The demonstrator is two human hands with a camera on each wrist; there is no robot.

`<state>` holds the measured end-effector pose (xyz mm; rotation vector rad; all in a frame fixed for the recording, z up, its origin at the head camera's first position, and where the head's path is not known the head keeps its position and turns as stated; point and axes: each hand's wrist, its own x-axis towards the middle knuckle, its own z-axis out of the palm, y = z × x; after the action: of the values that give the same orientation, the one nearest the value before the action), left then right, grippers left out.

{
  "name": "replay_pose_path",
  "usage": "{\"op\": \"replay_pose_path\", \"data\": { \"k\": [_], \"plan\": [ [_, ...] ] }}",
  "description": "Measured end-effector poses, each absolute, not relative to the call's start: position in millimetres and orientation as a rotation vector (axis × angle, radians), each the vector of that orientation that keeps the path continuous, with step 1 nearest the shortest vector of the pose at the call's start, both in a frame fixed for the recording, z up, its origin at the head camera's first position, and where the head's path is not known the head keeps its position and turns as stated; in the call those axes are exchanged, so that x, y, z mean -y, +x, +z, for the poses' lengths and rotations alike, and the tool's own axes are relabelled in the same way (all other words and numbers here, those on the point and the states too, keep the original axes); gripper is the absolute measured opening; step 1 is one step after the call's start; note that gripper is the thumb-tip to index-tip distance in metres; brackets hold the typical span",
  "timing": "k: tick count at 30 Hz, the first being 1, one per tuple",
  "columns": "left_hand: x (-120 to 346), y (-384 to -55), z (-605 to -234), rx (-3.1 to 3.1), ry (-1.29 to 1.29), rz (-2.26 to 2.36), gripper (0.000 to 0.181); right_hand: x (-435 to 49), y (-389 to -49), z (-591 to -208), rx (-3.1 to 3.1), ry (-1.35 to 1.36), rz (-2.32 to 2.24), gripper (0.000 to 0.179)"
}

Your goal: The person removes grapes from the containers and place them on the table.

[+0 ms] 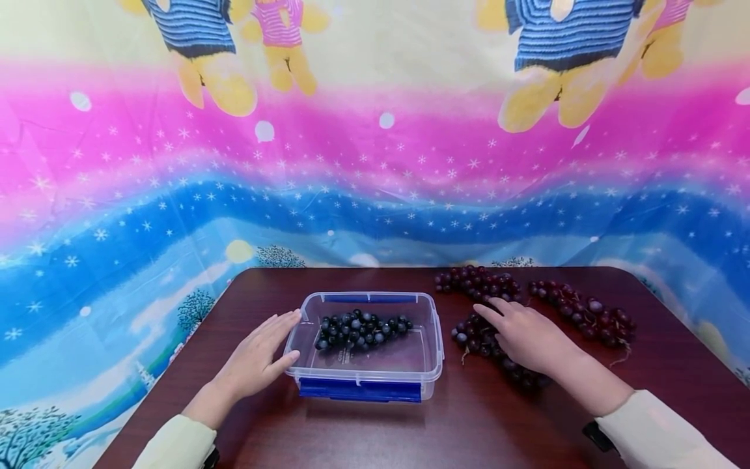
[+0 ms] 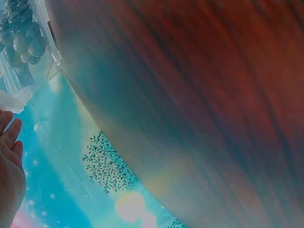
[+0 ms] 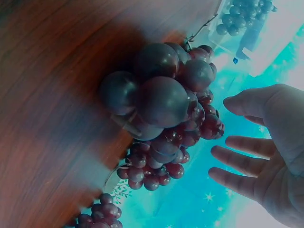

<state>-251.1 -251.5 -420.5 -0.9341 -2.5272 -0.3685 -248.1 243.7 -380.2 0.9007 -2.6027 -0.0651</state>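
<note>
A clear plastic container with blue side clips stands on the table, and a bunch of dark grapes lies inside it. Against the container's left rim rests my left hand, its fingers straight. My right hand hovers over a dark red bunch of grapes to the right of the container. In the right wrist view the fingers of that hand are spread beside the near grape bunch, with a gap between them.
Two more red grape bunches lie farther back: one bunch behind my right hand, another bunch toward the right edge. The dark wooden table meets a patterned cloth backdrop at its far edge.
</note>
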Motion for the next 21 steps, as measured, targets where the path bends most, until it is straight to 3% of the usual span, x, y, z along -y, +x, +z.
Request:
{"op": "replay_pose_path", "data": {
  "k": [21],
  "plan": [
    [249, -250, -420, 2.520, -0.925, -0.356, 0.067, -223, -245, -364, 2.398, 0.946, 0.096, 0.058]
  ]
}}
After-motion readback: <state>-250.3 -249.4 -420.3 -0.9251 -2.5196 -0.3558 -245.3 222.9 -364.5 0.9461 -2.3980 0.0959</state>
